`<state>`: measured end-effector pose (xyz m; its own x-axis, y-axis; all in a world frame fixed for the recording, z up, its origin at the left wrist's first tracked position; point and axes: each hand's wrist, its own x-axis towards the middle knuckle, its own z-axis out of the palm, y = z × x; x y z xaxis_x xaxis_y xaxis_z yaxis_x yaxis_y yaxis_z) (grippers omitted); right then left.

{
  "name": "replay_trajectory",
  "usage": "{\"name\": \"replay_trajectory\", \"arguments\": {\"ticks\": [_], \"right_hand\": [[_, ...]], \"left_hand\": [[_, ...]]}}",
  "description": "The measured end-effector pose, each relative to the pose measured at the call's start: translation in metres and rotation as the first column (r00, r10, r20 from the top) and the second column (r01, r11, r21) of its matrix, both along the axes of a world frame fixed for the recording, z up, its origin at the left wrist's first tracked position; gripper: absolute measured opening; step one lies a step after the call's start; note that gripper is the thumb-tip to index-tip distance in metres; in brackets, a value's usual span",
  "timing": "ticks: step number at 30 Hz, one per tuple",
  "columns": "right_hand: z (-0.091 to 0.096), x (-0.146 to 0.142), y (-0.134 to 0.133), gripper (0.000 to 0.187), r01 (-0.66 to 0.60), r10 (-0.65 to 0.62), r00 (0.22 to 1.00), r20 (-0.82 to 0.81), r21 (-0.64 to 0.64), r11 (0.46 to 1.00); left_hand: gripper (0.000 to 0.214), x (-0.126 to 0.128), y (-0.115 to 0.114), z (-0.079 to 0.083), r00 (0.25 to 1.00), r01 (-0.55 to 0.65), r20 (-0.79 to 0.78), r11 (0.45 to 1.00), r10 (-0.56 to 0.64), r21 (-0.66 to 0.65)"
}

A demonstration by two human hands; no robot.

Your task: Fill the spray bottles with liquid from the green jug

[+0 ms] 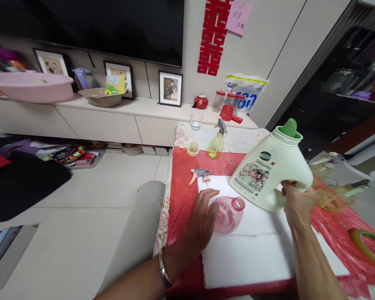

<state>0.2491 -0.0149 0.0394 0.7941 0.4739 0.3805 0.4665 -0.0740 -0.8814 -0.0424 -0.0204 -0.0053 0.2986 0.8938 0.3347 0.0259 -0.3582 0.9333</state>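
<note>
My right hand (300, 200) grips the handle of a large pale green detergent jug (268, 171), which leans over a white sheet (256, 258). The jug's mouth is uncapped, with a green spout showing in it. My left hand (203, 216) curves around the near left side of a round pink clear bottle (229, 218), thumb and fingers against it. That bottle has no top on and tilts toward the jug. Behind my left hand lies a grey and peach spray trigger head (201, 174). A pale cap (193, 148) stands beyond it on the red covering.
A yellow spray bottle (216, 143) and a glass cup (196, 121) stand at the table's far end. To the right are more yellow spray bottles (334, 198) and a tape roll (370, 248). A cabinet (106, 123) runs behind, holding frames and a pink basin (31, 87).
</note>
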Motion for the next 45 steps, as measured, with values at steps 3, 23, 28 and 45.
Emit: {"name": "replay_trajectory", "arguments": {"ticks": [3, 23, 28, 45], "right_hand": [[-0.004, -0.001, 0.001, 0.023, 0.023, -0.022, 0.999, -0.037, 0.033, 0.999], [0.027, 0.032, -0.061, 0.084, -0.258, 0.211, 0.929, -0.303, -0.125, 0.958], [0.021, 0.044, -0.078, 0.084, -0.108, 0.103, 0.917, -0.385, 0.007, 0.994], [0.002, 0.052, -0.076, 0.076, -0.098, 0.175, 0.872, -0.457, 0.188, 0.977]], "left_hand": [[0.034, 0.002, 0.0, 0.002, 0.998, -0.052, 0.026, 0.999, 0.052, -0.012], [0.026, -0.01, 0.066, 0.034, 0.847, -0.114, -0.491, 0.972, 0.203, 0.205], [0.032, 0.002, 0.079, 0.04, 0.568, -0.02, -0.794, 0.968, 0.217, 0.251], [0.028, 0.031, 0.087, 0.037, 0.389, -0.236, -0.874, 0.948, 0.293, 0.213]]}}
